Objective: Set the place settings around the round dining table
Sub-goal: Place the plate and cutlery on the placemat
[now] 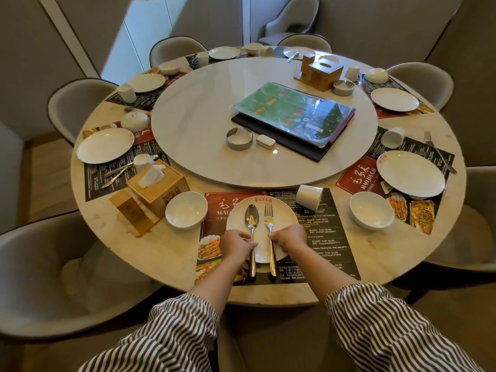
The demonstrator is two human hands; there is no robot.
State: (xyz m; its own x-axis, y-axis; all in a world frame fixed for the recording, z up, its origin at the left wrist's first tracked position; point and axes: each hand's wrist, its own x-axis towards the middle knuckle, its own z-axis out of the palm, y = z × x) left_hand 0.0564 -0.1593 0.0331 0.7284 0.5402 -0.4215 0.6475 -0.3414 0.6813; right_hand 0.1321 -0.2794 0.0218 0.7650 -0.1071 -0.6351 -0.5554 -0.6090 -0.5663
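- The person stands at the near edge of the round desk [128, 253], both striped sleeves reaching forward over the nearest place setting.
- The left hand [236, 244] has its fingers curled around the handle of a spoon [251, 226], pinching it about midway along.
- The right hand [290, 237] pinches the handle of a fork [269, 224] in the same way, fingers clenched on it.
- Spoon and fork lie side by side, spoon on the left, their heads pointing away over a white plate [236, 213] and their handle ends sticking out past its near rim.
- The plate sits on a dark and red placemat [330, 237] printed with food photos and text.
- A white bowl [186, 209] stands upright just left of the placemat; a white cup [310, 196] lies tipped on its side at the mat's far right corner.
- To the left of the bowl stands a wooden tissue box [158, 186] with a smaller wooden holder [131, 210] beside it.
- The right-hand setting has a second plate [410, 173], a second bowl [371, 209] near it, and a second fork [440, 153] lying off to the far side.
- In the middle, a pale turntable [188, 116] carries a stack of menus [292, 114], a metal ring holder [239, 138] and a small white case [265, 141].
- More plates, bowls and cups ring the far side, with padded chairs around the desk.
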